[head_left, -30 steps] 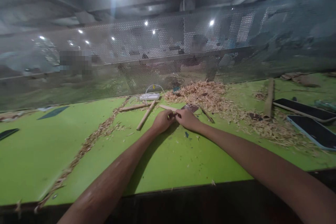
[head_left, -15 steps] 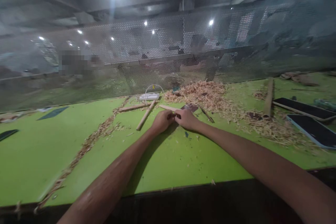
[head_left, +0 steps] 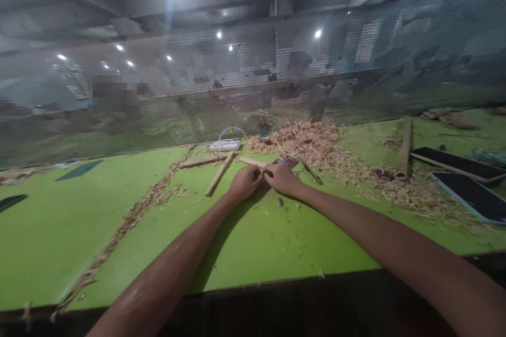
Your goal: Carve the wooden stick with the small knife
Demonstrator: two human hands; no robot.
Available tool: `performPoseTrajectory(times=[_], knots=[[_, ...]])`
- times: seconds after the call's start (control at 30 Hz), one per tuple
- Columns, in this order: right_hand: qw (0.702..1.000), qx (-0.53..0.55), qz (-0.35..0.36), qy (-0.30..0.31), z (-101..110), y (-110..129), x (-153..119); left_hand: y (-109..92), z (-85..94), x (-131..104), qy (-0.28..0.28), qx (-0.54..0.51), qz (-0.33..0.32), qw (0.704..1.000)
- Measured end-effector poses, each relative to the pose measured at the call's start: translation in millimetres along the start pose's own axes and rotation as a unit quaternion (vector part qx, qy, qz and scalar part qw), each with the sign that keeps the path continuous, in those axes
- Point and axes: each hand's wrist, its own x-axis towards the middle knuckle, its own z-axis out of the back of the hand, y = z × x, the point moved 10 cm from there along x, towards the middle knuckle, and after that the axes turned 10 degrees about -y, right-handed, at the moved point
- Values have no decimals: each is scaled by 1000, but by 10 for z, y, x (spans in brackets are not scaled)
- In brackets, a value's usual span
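Note:
My left hand (head_left: 245,181) and my right hand (head_left: 283,178) meet fingertip to fingertip above the green table. Both have their fingers curled into a pinch; whatever small thing may sit between them is too small and hidden to name. Just beyond the hands lies a pale wooden stick (head_left: 253,162). To the left of my left hand a second wooden stick (head_left: 220,174) rests at a slant, touching or close to a longer stick (head_left: 202,161). Behind my right hand is a dark flat piece (head_left: 288,162), partly covered by it, and a thin dark tool (head_left: 311,172) lies to its right.
A heap of wood shavings (head_left: 304,137) spreads along the back right. Two phones (head_left: 472,197) and a wooden bar (head_left: 405,147) lie on the right. A white power strip (head_left: 225,145) stands by the mesh screen (head_left: 221,95). Shavings (head_left: 130,218) line a seam on the left.
My fingertips have shifted very slightly, the left-hand fingers opening a little into a ring shape. Everything on the table stays where it was.

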Motion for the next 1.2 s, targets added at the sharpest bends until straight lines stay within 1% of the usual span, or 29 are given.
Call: performPoseTrajectory(times=[0.33,0.47,0.67,0.8,0.93,1.07,1.2], knots=[[1000,5,2,1,-2,15,-5,11,-11,5,6,1,-1,1000],[1000,-1,4,5,-5,20,-14,-3,-24,-2,18,-10,-3,1000],[1000,12,12,16,-15,45,-34,-30,-4,-8,9,-1,-28,1000],[999,24,7,29,-21,53,-39,-2,-17,-2,9,2,-23,1000],[1000,15,-8,15,13,32,-26,39,-19,2,4,-1,-2,1000],[1000,3,-5,10,5,20,-20,24,2,5,-5,-13,-6,1000],[1000,-4,0,3,4,11,-14,20,-26,7,13,-9,-8,1000]])
